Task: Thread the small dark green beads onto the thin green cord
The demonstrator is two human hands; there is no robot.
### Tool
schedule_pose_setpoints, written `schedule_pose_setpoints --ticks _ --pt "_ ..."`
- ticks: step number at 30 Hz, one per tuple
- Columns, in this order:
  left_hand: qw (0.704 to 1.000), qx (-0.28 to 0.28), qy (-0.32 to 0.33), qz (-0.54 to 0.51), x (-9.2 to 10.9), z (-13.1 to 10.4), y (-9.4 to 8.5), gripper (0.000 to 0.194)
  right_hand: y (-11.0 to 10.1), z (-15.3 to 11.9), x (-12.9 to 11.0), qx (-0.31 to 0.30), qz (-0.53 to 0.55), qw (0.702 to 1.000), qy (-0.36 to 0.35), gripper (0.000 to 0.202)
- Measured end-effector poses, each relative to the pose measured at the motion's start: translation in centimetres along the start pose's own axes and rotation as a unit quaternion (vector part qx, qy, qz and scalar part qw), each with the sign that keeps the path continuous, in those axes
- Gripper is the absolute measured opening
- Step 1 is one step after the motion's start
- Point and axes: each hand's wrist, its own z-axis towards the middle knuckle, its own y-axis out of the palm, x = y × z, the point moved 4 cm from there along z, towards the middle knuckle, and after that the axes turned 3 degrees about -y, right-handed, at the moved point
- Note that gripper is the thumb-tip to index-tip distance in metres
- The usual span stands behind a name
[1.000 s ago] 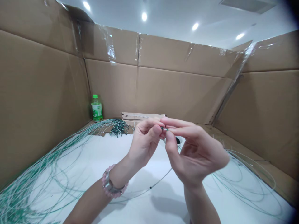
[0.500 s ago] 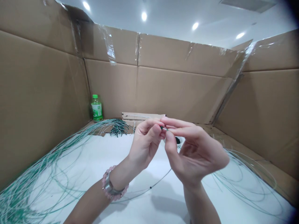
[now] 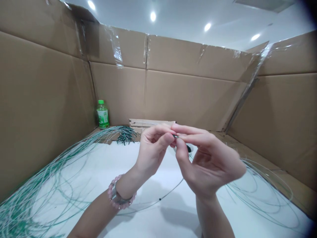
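Near the middle of the head view, my left hand (image 3: 154, 150) and my right hand (image 3: 210, 158) meet at the fingertips. Both are closed in a pinch on the thin wire ends (image 3: 175, 136), where a bit of green and white shows between the fingers. The exact join is too small to make out. Below the hands, a thin cable (image 3: 170, 191) with a small black piece (image 3: 159, 199) on it curves over the white surface. Partly hidden behind my right hand is a small white container (image 3: 190, 149) with dark contents.
A large bundle of green and white wires (image 3: 47, 175) runs along the left, its dark ends (image 3: 125, 135) at the back. Looser wires (image 3: 262, 205) curve at right. A green bottle (image 3: 102, 115) stands in the back left corner. Cardboard walls (image 3: 193, 99) enclose the white table (image 3: 109, 165).
The fingertips of both hands are closer together, and less of the wire piece shows between them. My right hand has shifted slightly to the right.
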Motion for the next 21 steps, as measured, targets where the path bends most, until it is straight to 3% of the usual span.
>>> schedule_pose_setpoints --ticks 7,16,21 --pt "0.974 -0.020 0.135 0.181 1.5 0.0 -0.9 0.003 -0.1 0.0 0.6 -0.023 0.050 0.996 0.076 0.028" --pt "0.952 0.019 0.170 0.255 2.1 -0.4 -0.3 0.005 -0.4 0.2 1.1 -0.063 0.083 0.984 0.146 0.023" --pt "0.925 0.017 0.206 0.320 2.6 -0.6 0.1 0.005 -0.5 0.2 0.7 -0.073 0.030 0.989 0.126 0.024"
